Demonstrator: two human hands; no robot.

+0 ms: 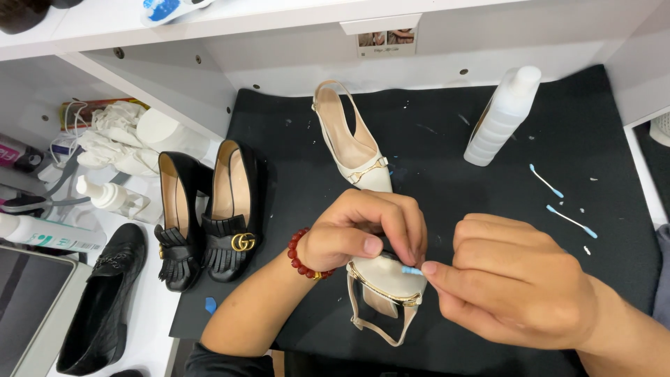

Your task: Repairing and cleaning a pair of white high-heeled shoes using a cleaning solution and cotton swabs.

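Black mat (447, 174) under white shelving; left hand (363, 237) grips cream shoe (384, 283), right hand (516, 286) pinches blue swab (412, 270).

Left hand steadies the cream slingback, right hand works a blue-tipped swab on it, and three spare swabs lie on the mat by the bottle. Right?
Not quite: the head view shows two spare swabs on the black mat, not three. The rest holds: left hand steadies the cream slingback, right hand works the blue-tipped swab, white bottle nearby.

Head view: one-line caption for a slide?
Left hand steadies a cream slingback shoe on a black mat while the right hand applies a blue-tipped cotton swab to it.
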